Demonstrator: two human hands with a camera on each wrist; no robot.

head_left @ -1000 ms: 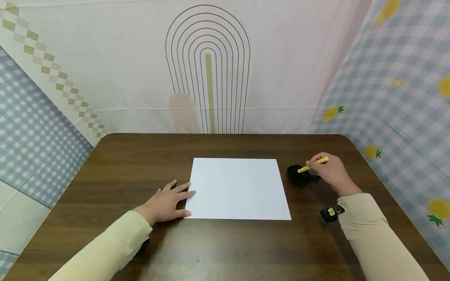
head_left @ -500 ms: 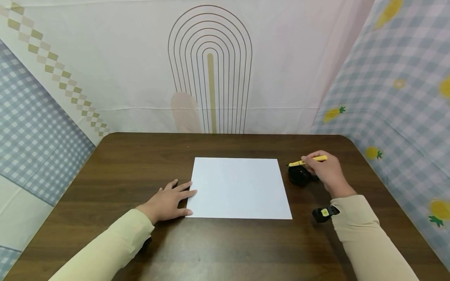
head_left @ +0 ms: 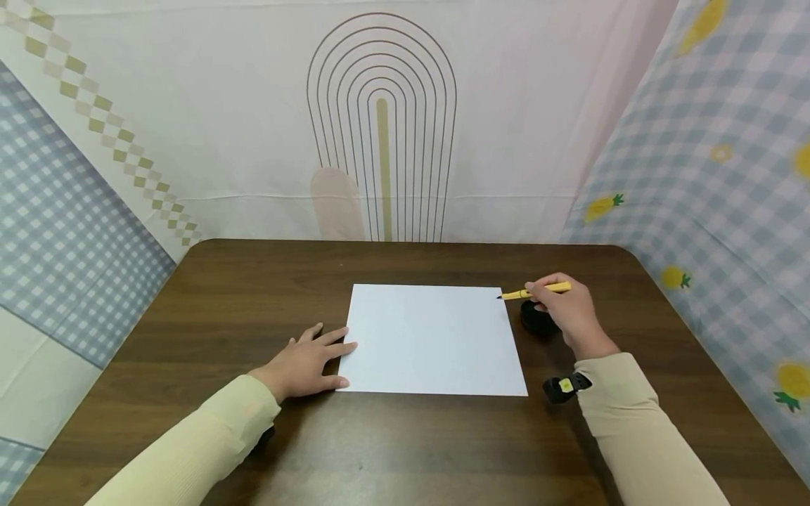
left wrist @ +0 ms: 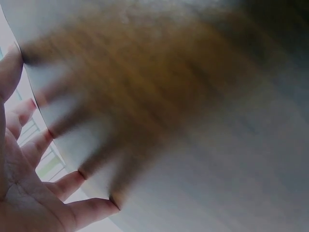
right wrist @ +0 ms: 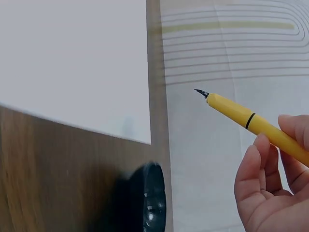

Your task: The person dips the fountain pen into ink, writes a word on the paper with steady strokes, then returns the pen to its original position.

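A blank white sheet of paper (head_left: 430,341) lies flat on the dark wooden table. My left hand (head_left: 300,367) rests at its left edge with the fingers spread straight, the fingertips on or beside the paper. A yellow fountain pen (head_left: 515,294) with a dark nib is pinched between the thumb and fingers of my right hand (head_left: 569,315). In the head view the nib appears over the sheet's upper right corner. From the right wrist, the nib (right wrist: 201,92) looks raised above the table. Beneath and beside the right hand sits a small black dish (head_left: 536,320), partly hidden by it.
The wooden table (head_left: 405,450) runs to a white patterned cloth (head_left: 506,140) hanging behind it. Checked cloths hang at both sides. A dark wrist camera (head_left: 563,386) juts from the right sleeve, low over the table.
My right hand has carried the fountain pen left, from over the black dish to the paper's upper right corner. My left hand stays in place on the paper's edge.
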